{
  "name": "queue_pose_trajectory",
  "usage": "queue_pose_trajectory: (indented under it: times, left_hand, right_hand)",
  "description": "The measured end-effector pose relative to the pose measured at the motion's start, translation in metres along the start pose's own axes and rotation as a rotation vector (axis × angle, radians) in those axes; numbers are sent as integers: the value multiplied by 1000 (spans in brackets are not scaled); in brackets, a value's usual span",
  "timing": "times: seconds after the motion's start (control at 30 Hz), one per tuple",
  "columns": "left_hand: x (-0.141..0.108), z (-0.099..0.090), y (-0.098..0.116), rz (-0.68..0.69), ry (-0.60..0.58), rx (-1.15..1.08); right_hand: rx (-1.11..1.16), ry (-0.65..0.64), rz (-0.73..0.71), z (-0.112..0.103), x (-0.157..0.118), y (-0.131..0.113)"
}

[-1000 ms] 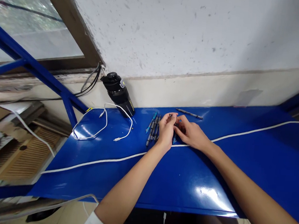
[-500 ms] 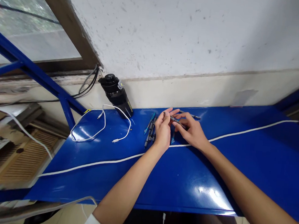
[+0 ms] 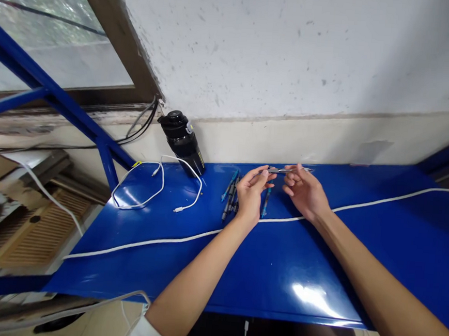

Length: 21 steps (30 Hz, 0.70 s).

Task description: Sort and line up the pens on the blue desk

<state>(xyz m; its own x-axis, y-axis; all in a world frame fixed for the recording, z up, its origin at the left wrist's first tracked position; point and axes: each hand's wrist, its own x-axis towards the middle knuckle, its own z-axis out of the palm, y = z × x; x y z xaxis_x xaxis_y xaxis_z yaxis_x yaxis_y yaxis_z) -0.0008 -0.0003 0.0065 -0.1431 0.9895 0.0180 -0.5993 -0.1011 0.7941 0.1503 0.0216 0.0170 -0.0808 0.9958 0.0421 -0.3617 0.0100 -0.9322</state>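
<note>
My left hand (image 3: 250,195) and my right hand (image 3: 306,191) rest apart above a blue metal bench top (image 3: 316,284), with fingers spread and nothing visibly held. Just beyond my fingertips lies a slim grey pen with a metal tip (image 3: 288,170). A loose group of several dark and blue pens (image 3: 230,199) sits left of my left hand. A single blue pen (image 3: 266,202) lies between my two hands, its lower end close to my left palm.
A black insulated bottle (image 3: 182,143) stands against the wall. A coiled white charging cable (image 3: 141,187) lies beside it. A long white cable (image 3: 188,237) crosses the bench beneath my wrists. Blue frame bars (image 3: 55,92) rise at the left, before a window.
My hands have let go of the pen they held between them and moved apart. A grey pen now lies at the far side of the bench, beyond my fingertips.
</note>
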Motion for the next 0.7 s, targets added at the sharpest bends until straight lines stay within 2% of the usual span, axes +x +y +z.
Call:
queue_pose_trajectory:
  times: [0.2,0.37,0.5,0.6,0.7]
  left_hand:
    - [0,-3,-9,-5,-79,119]
    - [2,-7,-19,29,-84,258]
    - [3,-7,-17,25,-136,346]
    - [0,-5,-15,11,-209,389]
    - [-4,-3,-13,15,-246,404]
  right_hand:
    - [63,87,6,-13,10,8]
    - [185,82,-34,-16,14,7]
    - [457,81,-34,-17,15,3]
    - [740,76,35,-21,11,-3]
    - [902,95,85,-27,6,-9]
